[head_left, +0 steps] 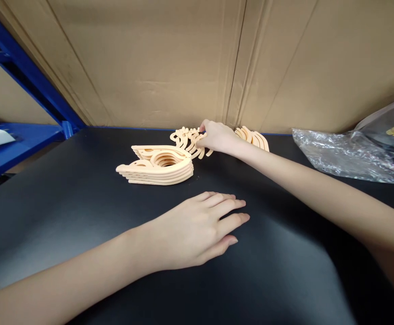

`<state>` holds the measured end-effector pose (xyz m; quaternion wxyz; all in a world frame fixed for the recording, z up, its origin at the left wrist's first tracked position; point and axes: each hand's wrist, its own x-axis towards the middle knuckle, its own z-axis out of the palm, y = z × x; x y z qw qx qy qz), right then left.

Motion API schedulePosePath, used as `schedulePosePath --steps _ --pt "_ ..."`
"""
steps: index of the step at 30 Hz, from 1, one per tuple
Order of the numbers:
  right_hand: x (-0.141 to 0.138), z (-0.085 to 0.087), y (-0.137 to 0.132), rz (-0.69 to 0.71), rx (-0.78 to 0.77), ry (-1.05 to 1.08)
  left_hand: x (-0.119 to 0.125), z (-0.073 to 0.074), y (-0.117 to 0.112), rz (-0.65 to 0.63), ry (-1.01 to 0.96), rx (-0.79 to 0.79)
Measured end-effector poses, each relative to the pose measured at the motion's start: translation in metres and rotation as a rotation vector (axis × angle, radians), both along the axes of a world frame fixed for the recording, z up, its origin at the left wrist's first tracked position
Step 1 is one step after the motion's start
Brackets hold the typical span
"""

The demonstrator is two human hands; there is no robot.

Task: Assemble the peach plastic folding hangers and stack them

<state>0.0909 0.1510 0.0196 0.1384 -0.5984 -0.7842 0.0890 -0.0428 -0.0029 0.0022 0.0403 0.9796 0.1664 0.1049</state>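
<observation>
A neat stack of flat peach-coloured cutout pieces (159, 165) lies on the black table (64, 198), left of centre. Behind it a loose fanned row of the same pieces (187, 139) leans near the cardboard wall, running on to the right (255, 138). My right hand (217, 136) reaches across to that row, fingers closed on some of its pieces. My left hand (197, 230) lies flat on the table in front of the stack, fingers stretched out and together, holding nothing.
A tall cardboard wall (183, 58) closes off the back of the table. Crumpled clear plastic bags (346, 155) lie at the right. A blue metal shelf frame (24, 135) stands at the left edge.
</observation>
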Motion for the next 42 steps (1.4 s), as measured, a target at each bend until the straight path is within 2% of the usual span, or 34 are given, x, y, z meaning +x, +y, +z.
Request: schedulePosePath --steps 11,19,24,27,31,34,38,42 --pt "-0.001 0.004 -0.004 -0.008 -0.003 0.044 0.001 0.003 -0.001 -0.006 -0.012 -0.012" --pt "0.000 -0.001 0.000 0.001 0.009 0.143 0.001 0.004 -0.001 -0.001 0.025 -0.010" --pt "0.014 0.011 -0.004 0.048 0.057 0.239 0.001 0.003 0.000 -0.001 0.023 -0.003" --pt "0.035 0.019 -0.021 0.108 0.040 0.304 0.001 0.004 0.000 -0.002 0.021 -0.005" --pt "0.076 0.016 -0.061 0.247 -0.210 0.549 0.001 0.003 0.000 -0.010 0.009 -0.011" --pt "0.105 0.005 -0.094 0.233 -0.362 0.661 0.003 0.001 0.001 0.014 -0.033 -0.028" --pt "0.125 -0.007 -0.128 0.152 -0.521 0.736 0.010 -0.003 0.001 0.170 -0.164 -0.018" --pt "0.129 -0.010 -0.145 0.148 -0.571 0.759 0.022 -0.005 0.004 0.317 -0.208 0.078"
